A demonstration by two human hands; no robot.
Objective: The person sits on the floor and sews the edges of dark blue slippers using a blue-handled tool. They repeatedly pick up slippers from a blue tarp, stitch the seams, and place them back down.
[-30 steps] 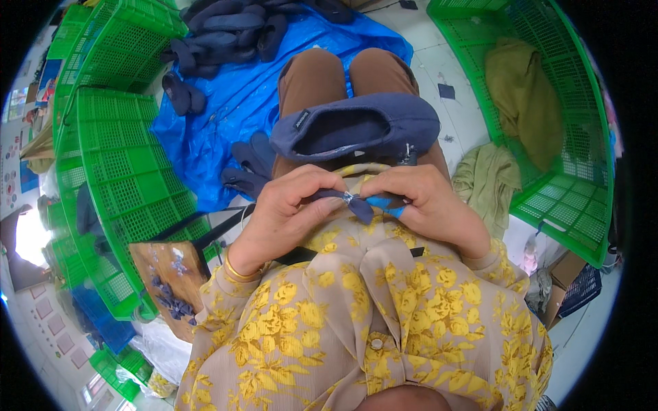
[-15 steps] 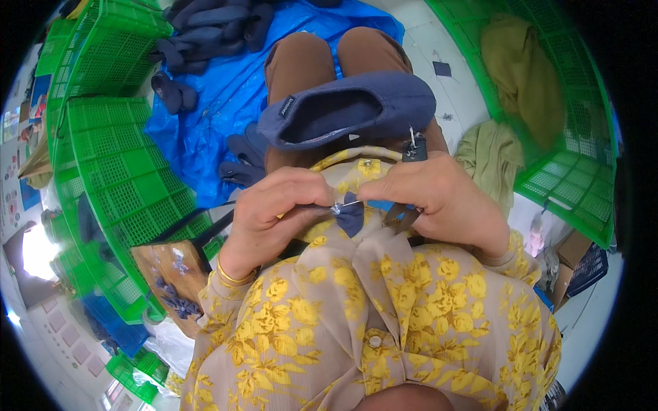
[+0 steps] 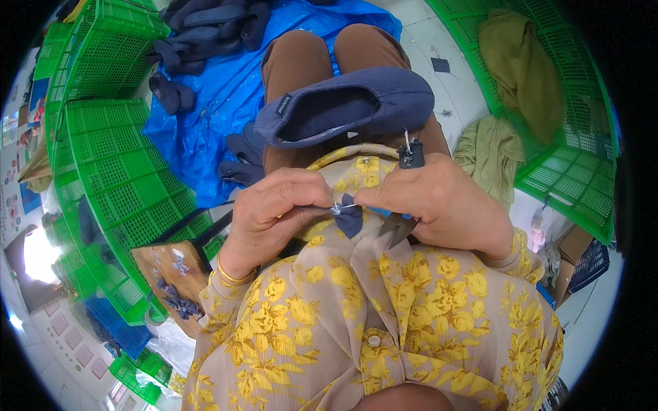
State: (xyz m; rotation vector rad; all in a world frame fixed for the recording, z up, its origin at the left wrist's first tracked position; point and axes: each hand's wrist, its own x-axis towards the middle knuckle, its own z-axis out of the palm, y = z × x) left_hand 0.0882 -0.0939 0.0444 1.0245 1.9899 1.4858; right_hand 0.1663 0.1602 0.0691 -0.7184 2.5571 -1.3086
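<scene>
My left hand (image 3: 281, 212) is closed, thumb and fingers pinching a small gathered piece of navy fabric (image 3: 349, 219), bow-like in shape, with pale thread at its middle. A thin needle (image 3: 348, 205) spans from that middle to the fingertips of my right hand (image 3: 439, 205). Closed in the same right hand is a pair of thread snips (image 3: 411, 155), its dark wrapped end sticking up past the thumb and its blades pointing down below the fingers. Across my lap beyond both hands lies a navy slip-on shoe (image 3: 404, 103), opening upward.
Several dark shoes (image 3: 205, 31) lie on a blue sheet (image 3: 322, 20) ahead. Green plastic crates (image 3: 123, 171) stand at the left, another crate (image 3: 589, 198) at the right. Olive cloth (image 3: 490, 151) lies beside my right knee. A wooden board (image 3: 147, 257) with navy scraps sits by my left forearm.
The snips have turned in my right hand, so their blades show more below the fingers. My right fingertips have shifted slightly left along the needle; my left hand keeps its pinch.
</scene>
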